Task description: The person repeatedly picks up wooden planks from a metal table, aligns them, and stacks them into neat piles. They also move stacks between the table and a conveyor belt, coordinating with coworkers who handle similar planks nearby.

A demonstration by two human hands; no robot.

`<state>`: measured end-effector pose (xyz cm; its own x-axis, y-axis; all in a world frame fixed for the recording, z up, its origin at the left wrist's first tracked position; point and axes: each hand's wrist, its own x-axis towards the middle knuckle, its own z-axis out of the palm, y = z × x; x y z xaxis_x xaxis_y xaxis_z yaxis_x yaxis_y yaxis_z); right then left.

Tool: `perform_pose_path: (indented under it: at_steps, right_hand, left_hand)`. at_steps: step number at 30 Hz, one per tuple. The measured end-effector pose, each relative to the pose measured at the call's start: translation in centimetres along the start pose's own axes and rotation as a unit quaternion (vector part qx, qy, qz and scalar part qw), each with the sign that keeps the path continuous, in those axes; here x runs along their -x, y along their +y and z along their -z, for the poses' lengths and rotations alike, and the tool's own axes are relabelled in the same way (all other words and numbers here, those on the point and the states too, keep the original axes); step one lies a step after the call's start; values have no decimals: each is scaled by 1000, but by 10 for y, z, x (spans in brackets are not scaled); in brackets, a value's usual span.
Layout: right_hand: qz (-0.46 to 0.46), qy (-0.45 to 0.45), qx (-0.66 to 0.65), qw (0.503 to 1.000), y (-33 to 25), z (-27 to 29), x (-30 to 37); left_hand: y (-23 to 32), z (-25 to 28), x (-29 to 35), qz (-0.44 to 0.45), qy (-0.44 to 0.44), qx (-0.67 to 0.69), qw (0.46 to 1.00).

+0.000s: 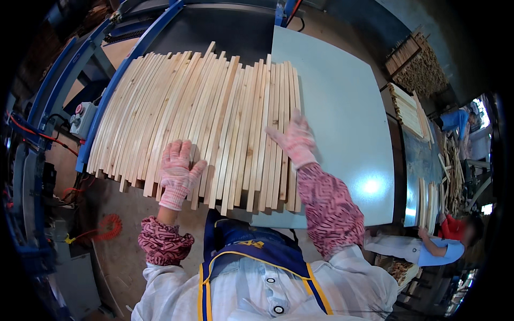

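Note:
A broad row of pale wooden strips (214, 112) lies side by side in front of me, their ends uneven at the near and far sides. My left hand (181, 170), in a pinkish knit glove, rests flat on top of the strips left of the middle, fingers stretched and thumb apart. At the row's right edge is my right hand (294, 140), gloved alike, its fingers spread over the last strips and the thumb pointing left. Nothing is gripped in either hand. Patterned pink sleeve covers reach up both forearms.
A pale smooth tabletop (342, 117) extends right of the strips. Along the left runs a blue machine frame (126, 80) with a grey control box (83, 120) bearing a red button. A coiled orange hose (110, 227) hangs lower left. Another person (441, 249) works at a bench on the right.

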<state>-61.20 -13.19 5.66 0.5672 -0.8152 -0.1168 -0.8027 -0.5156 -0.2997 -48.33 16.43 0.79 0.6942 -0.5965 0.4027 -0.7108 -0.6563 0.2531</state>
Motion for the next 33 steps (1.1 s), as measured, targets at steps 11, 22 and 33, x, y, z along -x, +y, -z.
perform_pose_path:
  at_steps: [11,22,33]
  right_hand:
    - [-72,-22,-12,997,-58,3,-25]
    - [44,141,140,979,117,-17,-7]
    - [-115,87,139,980,271,-53,15]
  left_hand:
    - [-1,-5,-5,33,-26,-51,998]
    - [-14,-4,5,59,-43,-39,997]
    - [-122,32,-30,239,162,-331,899]
